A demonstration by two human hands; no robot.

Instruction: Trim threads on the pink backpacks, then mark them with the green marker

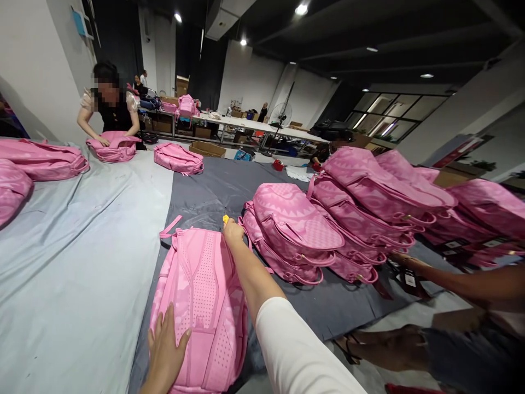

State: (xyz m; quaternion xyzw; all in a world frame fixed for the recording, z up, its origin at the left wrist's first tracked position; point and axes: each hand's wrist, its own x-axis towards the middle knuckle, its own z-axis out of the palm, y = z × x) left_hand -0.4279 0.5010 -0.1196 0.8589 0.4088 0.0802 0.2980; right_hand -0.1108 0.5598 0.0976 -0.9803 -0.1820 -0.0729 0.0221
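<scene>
A pink patterned backpack (205,279) lies before me with its padded straps and dotted back panel facing up. My left hand (166,350) rests on its lower left side, fingers spread. Stretched out past the backpack's top right corner, my right hand (233,232) is closed around a small yellow-handled tool (225,219) with a thin dark tip; its exact kind is too small to make out. A loose pink strap (170,226) sticks out at the backpack's top left.
Stacked pink backpacks (295,224) stand to the right, with more piles beyond. Another pink bag (178,158) lies farther back. Across the table, a person (109,109) handles a pink bag. At the right, another person's arm (463,279) reaches toward black tags (409,279).
</scene>
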